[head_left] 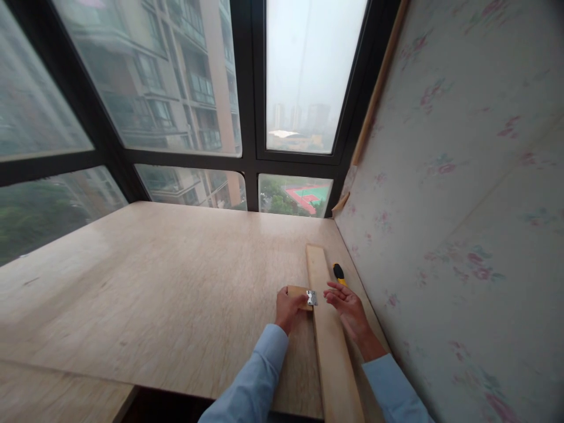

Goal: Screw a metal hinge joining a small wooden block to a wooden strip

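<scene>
My left hand (289,306) is closed around a short wooden block (298,290), its thumb by a small silver metal hinge (312,298). The block butts against the left side of a long wooden board (328,346), and the hinge lies across the joint between them. Just right of the hinge, above the board, my right hand (348,308) has its thumb and a finger pinched together, the others partly spread. Whatever lies in that pinch is too small to make out. Beyond the right hand, a black and yellow tool handle (338,272) rests partly hidden.
A glossy beige stone-patterned ledge (176,282) carries the board. Dark window frames (249,117) border its far side, and a flower-papered wall (440,205) runs close along the right. A dark gap (167,406) shows below the ledge's front edge.
</scene>
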Motion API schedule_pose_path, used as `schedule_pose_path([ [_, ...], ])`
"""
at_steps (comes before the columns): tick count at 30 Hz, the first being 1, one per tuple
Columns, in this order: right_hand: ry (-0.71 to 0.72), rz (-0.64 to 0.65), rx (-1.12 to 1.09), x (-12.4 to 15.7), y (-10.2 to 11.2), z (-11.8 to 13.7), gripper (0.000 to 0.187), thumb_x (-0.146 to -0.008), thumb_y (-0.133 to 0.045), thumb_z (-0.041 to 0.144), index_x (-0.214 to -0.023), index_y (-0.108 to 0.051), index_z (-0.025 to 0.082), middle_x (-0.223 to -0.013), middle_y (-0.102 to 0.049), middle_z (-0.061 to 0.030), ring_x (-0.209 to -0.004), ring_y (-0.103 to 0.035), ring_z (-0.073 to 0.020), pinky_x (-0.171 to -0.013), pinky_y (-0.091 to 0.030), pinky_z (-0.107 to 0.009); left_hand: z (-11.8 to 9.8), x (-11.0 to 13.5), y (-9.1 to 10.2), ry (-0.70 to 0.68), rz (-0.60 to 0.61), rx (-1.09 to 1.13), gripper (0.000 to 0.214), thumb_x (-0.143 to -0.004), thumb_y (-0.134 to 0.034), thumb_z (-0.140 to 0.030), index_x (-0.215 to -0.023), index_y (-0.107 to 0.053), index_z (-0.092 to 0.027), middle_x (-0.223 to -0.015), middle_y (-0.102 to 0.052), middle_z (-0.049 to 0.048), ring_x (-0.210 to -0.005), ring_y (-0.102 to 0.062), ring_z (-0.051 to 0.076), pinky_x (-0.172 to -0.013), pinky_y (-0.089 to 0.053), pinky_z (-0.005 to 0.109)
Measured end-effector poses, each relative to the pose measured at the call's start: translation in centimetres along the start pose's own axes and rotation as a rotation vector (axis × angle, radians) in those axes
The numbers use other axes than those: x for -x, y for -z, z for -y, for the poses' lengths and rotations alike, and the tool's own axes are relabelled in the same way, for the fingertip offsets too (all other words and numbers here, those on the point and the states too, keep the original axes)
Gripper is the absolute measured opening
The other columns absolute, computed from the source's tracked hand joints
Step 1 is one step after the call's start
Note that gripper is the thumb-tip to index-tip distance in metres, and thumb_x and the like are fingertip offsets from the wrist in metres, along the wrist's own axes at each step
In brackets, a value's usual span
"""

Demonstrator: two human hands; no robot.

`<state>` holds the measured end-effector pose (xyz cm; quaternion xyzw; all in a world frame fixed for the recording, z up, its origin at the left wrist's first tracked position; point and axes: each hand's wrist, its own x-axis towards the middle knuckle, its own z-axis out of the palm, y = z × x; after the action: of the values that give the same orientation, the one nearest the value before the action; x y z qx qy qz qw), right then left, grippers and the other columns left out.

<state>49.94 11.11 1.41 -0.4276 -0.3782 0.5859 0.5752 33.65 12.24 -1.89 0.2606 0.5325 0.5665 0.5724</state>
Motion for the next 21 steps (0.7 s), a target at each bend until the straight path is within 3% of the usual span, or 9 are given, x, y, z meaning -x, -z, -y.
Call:
schedule_pose_path([
  [10, -0.026, 0.056, -0.055, -3.2, -1.5, -1.3, 0.065, -0.055, -0.09, 0.024, -0.113, -0.06, 0.023, -0.083, -0.074, -0.002, -0.072, -0.068, -0.0159, -0.07, -0.054, -0.03, 0.0, 0.1, -0.2, -0.028, -0.002, -0.03, 0.031, -0.052, -0.075, -0.016, -0.077, -0.058, -0.012, -0.066, -0.066, 0.0032, -0.056, -0.062, 0.017, -0.045, -0.048, 0.024],
  [15, -0.009, 0.039, -0.099, -2.9, -1.1, -1.8, 0.061, -0.056, -0.089, 0.024, -0.111, -0.061, 0.023, -0.088, -0.071, -0.0016, -0.081, -0.069, -0.0198, -0.074, -0.055, -0.033, -0.4, 0.4, -0.1, -0.023, 0.002, -0.069, 0.03, -0.053, -0.074, -0.017, -0.079, -0.059, -0.012, -0.069, -0.067, 0.0034, -0.059, -0.063, 0.017, -0.048, -0.049, 0.024],
  [21, 0.033, -0.01, -0.051, -2.0, -0.8, -1.0, 0.062, -0.057, -0.087, 0.024, -0.114, -0.061, 0.022, -0.08, -0.07, -0.0013, -0.074, -0.066, -0.0178, -0.07, -0.053, -0.032, -1.0, 0.7, 0.4, 0.038, 0.022, -0.073, 0.031, -0.054, -0.072, -0.017, -0.082, -0.061, -0.013, -0.074, -0.069, 0.005, -0.061, -0.064, 0.018, -0.049, -0.05, 0.024],
])
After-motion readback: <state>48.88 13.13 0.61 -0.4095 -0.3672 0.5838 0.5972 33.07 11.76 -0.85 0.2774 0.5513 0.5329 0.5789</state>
